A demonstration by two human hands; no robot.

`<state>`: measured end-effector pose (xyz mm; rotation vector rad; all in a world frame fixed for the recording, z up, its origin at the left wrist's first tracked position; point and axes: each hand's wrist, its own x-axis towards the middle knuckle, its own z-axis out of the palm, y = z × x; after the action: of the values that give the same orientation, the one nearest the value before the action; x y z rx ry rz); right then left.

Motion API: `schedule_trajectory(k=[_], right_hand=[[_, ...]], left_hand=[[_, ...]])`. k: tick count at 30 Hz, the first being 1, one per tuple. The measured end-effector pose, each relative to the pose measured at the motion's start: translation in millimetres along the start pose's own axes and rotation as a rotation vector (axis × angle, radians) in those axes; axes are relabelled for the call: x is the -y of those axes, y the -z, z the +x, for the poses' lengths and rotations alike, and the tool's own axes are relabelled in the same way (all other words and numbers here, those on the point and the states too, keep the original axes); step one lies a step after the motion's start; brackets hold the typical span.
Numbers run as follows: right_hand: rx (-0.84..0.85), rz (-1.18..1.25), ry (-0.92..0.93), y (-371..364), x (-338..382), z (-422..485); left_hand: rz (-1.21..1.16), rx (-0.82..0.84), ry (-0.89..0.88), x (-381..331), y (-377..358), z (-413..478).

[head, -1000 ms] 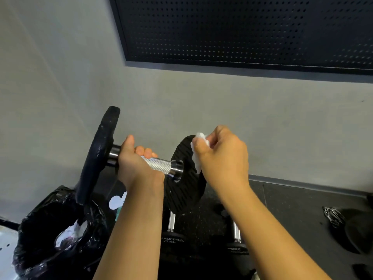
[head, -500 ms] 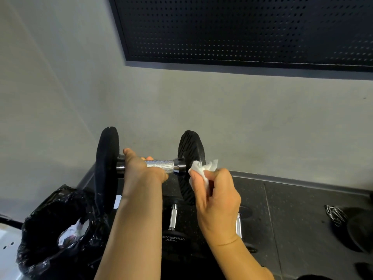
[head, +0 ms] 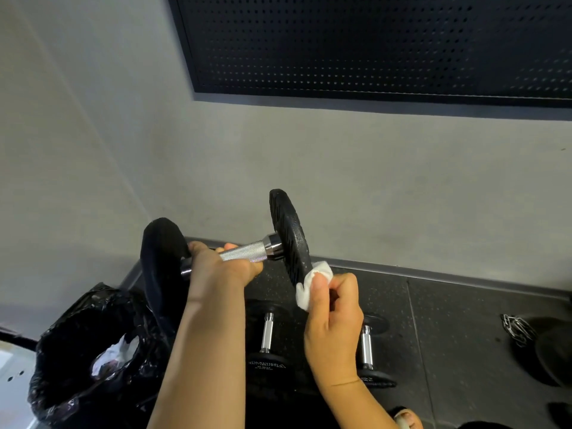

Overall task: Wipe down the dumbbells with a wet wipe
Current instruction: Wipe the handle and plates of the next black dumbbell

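Centrally, before a plain grey wall (head: 371, 181), the left hand (head: 216, 270) grips the knurled silver handle of a black-plated dumbbell (head: 244, 252) held almost level in the air. The right hand (head: 334, 314) pinches a crumpled white wet wipe (head: 306, 289) against the lower rim of its right plate. Below, two smaller black dumbbells (head: 266, 335) lie side by side on the speckled black rubber floor (head: 448, 320); an open black bin bag (head: 62, 366) sits just beside the left plate's lower edge, and bare floor stretches rightwards to a coiled metal chain (head: 517, 329).
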<state>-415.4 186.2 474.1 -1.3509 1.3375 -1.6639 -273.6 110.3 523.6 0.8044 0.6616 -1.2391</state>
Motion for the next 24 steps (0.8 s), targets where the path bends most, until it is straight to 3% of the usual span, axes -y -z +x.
schedule_trajectory(k=[3,8,13,18,24], right_hand=[[-0.054,0.055,-0.134,0,-3,8],[0.007,0.038,-0.290,10,-12,23],[-0.029,0.167,-0.167,19,30,34],[0.310,0.163,-0.017,6,55,26],[0.244,-0.028,-0.173,8,-2,39]], left_hand=[[0.019,-0.010,0.001,3,4,-9],[0.011,0.012,0.022,2,6,-11],[0.025,0.000,0.043,1,9,-3],[-0.047,-0.005,0.094,1,14,12],[-0.015,0.066,0.125,2,21,15]])
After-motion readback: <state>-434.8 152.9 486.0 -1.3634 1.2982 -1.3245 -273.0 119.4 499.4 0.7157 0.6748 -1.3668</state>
